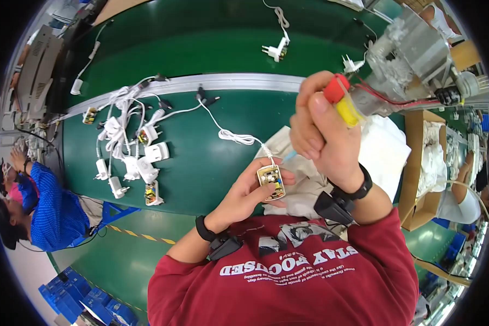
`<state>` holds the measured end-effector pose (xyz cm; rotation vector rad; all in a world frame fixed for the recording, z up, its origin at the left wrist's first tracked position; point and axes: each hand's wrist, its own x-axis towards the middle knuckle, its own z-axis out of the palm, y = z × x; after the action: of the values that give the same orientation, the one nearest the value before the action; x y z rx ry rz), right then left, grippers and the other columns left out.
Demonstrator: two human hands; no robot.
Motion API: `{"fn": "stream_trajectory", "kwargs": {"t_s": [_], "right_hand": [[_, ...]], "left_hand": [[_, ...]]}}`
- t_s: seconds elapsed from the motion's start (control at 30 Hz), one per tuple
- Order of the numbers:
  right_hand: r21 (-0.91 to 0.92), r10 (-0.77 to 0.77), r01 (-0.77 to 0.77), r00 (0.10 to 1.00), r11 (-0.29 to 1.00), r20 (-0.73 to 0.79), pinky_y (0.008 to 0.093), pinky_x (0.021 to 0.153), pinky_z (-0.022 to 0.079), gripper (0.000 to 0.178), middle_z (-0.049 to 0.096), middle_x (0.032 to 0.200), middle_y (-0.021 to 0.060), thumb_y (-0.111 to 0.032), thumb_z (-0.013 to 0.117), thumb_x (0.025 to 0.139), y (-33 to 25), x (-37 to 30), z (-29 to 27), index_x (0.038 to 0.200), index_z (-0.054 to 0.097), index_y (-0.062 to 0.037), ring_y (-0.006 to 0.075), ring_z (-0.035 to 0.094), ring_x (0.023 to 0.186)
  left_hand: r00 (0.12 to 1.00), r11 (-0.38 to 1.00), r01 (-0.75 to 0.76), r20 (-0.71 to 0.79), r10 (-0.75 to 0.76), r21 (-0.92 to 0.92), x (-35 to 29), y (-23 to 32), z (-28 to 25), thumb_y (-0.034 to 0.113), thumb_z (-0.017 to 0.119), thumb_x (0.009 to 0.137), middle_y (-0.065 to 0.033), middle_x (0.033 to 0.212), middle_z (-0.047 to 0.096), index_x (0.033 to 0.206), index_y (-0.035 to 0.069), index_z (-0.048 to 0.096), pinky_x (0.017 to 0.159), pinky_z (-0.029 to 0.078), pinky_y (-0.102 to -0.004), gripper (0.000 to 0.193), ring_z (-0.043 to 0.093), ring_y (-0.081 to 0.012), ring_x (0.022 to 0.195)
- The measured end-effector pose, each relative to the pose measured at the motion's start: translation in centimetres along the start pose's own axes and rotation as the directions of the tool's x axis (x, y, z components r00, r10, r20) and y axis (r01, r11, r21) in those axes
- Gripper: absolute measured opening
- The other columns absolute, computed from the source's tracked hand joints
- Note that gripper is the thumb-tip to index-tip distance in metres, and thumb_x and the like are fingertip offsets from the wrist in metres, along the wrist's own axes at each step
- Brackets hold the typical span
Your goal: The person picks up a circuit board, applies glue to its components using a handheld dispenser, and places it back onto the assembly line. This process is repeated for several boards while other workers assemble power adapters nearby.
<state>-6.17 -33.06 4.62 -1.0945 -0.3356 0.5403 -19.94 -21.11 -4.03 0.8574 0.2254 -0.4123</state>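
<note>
My left hand (250, 187) is closed around an opened white power adapter (270, 182), its circuit board with yellow and dark parts facing up. The thumb lies over the board, and a white cable leaves the adapter's far end. Above and to the right, my right hand (331, 133) is wrapped round a dispensing tool whose red and yellow end (339, 92) sticks out over the thumb. A pale blue tip (290, 156) shows below that fist, pointing toward the adapter and apart from it. Most of the tool's body is hidden by the fingers.
A pile of white adapters and cables (127, 136) lies on the green bench to the left. A metal rail (244, 81) crosses behind. Beyond it lie more adapters (277, 51). White cloth (383, 152) and a cardboard box (418, 168) are right. A co-worker (57, 204) sits left.
</note>
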Motion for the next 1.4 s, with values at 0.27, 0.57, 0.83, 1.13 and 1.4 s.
{"fn": "stream_trajectory", "kwargs": {"t_s": [0.27, 0.57, 0.83, 1.13, 1.4], "right_hand": [[0.172, -0.004, -0.013, 0.995, 0.985, 0.096, 0.0206, 0.043, 0.026, 0.013, 0.042, 0.059, -0.0049, -0.012, 0.055, 0.092, 0.9, -0.9, 0.1, 0.088, 0.045, -0.0056, 0.0021, 0.034, 0.046], [0.105, -0.02, 0.009, 0.995, 0.994, 0.101, 0.0203, 0.047, 0.027, 0.014, 0.041, 0.066, -0.0052, -0.013, 0.055, 0.092, 1.1, -1.1, -0.1, 0.087, 0.045, -0.0046, 0.0017, 0.034, 0.057], [-0.063, -0.031, 0.038, 0.994, 0.997, 0.105, 0.0214, 0.035, 0.024, 0.029, 0.036, 0.048, -0.0011, -0.032, 0.052, 0.094, 0.1, -0.8, 0.9, 0.089, 0.036, -0.0082, 0.0054, 0.028, 0.036], [-0.015, -0.022, 0.026, 0.983, 1.0, 0.184, 0.0221, 0.035, 0.023, 0.031, 0.036, 0.049, -0.0007, -0.034, 0.053, 0.094, 0.3, -2.3, 0.7, 0.09, 0.035, -0.009, 0.0055, 0.029, 0.037], [-0.02, -0.044, 0.049, 0.979, 0.999, 0.199, 0.0222, 0.035, 0.023, 0.031, 0.036, 0.048, -0.0007, -0.034, 0.053, 0.094, 0.4, -2.0, 0.8, 0.088, 0.034, -0.0098, 0.0055, 0.028, 0.037]], "left_hand": [[0.995, 0.997, -0.072, 0.074, 0.069, 0.037, 0.1, -0.5, -0.3, 0.002, 0.044, 0.094, -0.0153, 0.129, 0.05, 0.135, 0.007, 0.03, 0.073, 0.058, -0.0311, 0.044, 0.053, -0.0232, 0.116], [0.99, 0.995, -0.06, 0.131, 0.05, 0.073, 0.0, 0.2, -0.4, 0.002, 0.044, 0.094, -0.0167, 0.126, 0.052, 0.137, 0.006, 0.029, 0.071, 0.058, -0.0302, 0.046, 0.054, -0.0239, 0.116], [0.995, 0.996, -0.044, 0.088, 0.037, 0.077, 0.1, -0.2, -0.9, 0.003, 0.044, 0.093, -0.0161, 0.124, 0.054, 0.136, 0.006, 0.031, 0.071, 0.058, -0.0304, 0.045, 0.054, -0.024, 0.115], [0.992, 0.986, -0.109, -0.078, 0.1, -0.129, 0.2, 0.5, -0.7, 0.007, 0.043, 0.09, -0.0139, 0.121, 0.055, 0.132, 0.005, 0.038, 0.069, 0.058, -0.0286, 0.042, 0.056, -0.0229, 0.113], [0.992, 0.986, -0.111, -0.066, 0.104, -0.121, 0.0, 0.7, -0.4, 0.007, 0.043, 0.089, -0.0133, 0.121, 0.055, 0.132, 0.005, 0.038, 0.068, 0.058, -0.0278, 0.043, 0.056, -0.0217, 0.112]]}}
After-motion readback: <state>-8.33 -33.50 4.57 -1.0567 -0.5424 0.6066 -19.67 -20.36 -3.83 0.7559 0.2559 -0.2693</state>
